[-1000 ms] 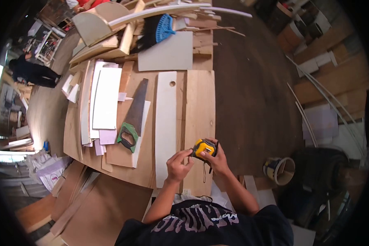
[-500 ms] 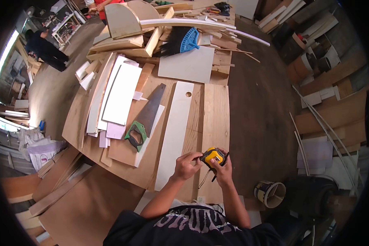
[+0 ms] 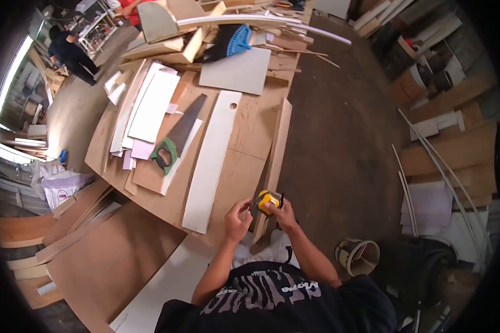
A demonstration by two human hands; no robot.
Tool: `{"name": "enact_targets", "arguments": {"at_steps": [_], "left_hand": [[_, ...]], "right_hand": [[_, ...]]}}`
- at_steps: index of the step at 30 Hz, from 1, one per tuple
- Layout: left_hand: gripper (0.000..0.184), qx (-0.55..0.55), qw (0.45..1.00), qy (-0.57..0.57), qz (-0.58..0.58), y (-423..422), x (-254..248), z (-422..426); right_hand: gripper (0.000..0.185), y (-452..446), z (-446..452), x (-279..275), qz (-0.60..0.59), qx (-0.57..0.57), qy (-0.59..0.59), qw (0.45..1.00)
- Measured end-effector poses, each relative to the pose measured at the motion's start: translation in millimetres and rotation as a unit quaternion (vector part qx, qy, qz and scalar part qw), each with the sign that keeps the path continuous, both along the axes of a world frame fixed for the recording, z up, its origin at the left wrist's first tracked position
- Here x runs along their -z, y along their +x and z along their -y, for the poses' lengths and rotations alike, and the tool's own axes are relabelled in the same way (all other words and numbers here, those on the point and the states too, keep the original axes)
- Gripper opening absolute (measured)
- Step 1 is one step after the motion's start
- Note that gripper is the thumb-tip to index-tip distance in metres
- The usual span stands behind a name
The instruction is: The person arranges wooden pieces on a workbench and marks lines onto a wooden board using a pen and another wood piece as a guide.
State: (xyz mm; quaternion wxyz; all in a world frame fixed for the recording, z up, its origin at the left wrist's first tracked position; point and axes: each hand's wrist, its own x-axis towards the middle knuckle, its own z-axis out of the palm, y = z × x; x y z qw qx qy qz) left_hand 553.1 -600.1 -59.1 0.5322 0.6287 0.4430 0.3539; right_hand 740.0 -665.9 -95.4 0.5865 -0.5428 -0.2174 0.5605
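A yellow and black tape measure (image 3: 269,201) is in my right hand (image 3: 284,215), its thumb lying over the yellow case. A thin dark stick-like item also shows by the right fingers. My left hand (image 3: 238,223) is close at the tape measure's left side, fingers bent and thumb apart from the index finger; contact with the case cannot be made out. Under both hands runs a narrow wooden board (image 3: 279,145), tilted along the table's right edge. Left of it lies a long white board (image 3: 212,164) with a round hole at its far end.
A green-handled handsaw (image 3: 164,155) lies on the worktable (image 3: 241,158) beside stacked white panels (image 3: 153,108). Farther back are a blue-headed broom (image 3: 239,41) and piled offcuts. A bucket (image 3: 358,256) stands on the floor at right. Two other people are in the background.
The wooden board at the right edge has gone from lying flat to tilted. My hands and the tape measure have shifted left, and the left fingertips have loosened from their pinch. The view has shifted too.
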Motion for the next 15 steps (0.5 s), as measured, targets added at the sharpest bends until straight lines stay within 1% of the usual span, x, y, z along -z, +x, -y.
{"name": "enact_targets", "arguments": {"at_steps": [2, 3, 5, 6, 8, 10, 12, 14, 15], "left_hand": [[0.038, 0.046, 0.998, -0.037, -0.035, 0.1, 5.5, 7.8], [0.038, 0.052, 0.997, -0.037, -0.038, -4.0, 9.3, 7.3], [0.035, 0.056, 0.997, 0.012, -0.047, -0.9, 12.6, 4.3], [0.035, 0.063, 0.997, 0.004, -0.044, 1.0, 10.8, 4.9], [0.031, 0.075, 0.996, 0.039, -0.03, -2.8, -2.4, 3.4], [0.028, 0.084, 0.996, 0.024, -0.02, -3.1, -15.6, 4.0], [0.027, 0.117, 0.992, 0.038, -0.011, 0.8, -20.1, 2.4], [0.026, 0.129, 0.991, 0.035, 0.006, 8.0, -26.3, 2.4], [0.026, 0.135, 0.99, 0.032, 0.019, 10.0, -27.7, 3.9]], "right_hand": [[0.051, 3.7, 8.6, 6.2, 0.015, 0.013, -0.051, 0.998], [0.051, -3.0, 11.2, 14.7, 0.013, 0.019, -0.052, 0.998], [0.054, -6.1, 15.7, 25.4, -0.031, 0.035, 0.011, 0.999], [0.054, -6.8, 22.0, 23.6, -0.029, 0.042, 0.003, 0.999], [0.057, -14.4, 29.8, 11.3, -0.026, 0.057, 0.02, 0.998], [0.06, -16.0, 35.5, -10.0, -0.031, 0.061, 0.012, 0.998], [0.061, -13.5, 39.7, -22.2, 0.029, 0.081, 0.017, 0.996], [0.062, -6.5, 45.6, -45.0, 0.031, 0.084, -0.007, 0.996], [0.062, -4.3, 47.7, -54.0, 0.052, 0.085, -0.012, 0.995]]}}
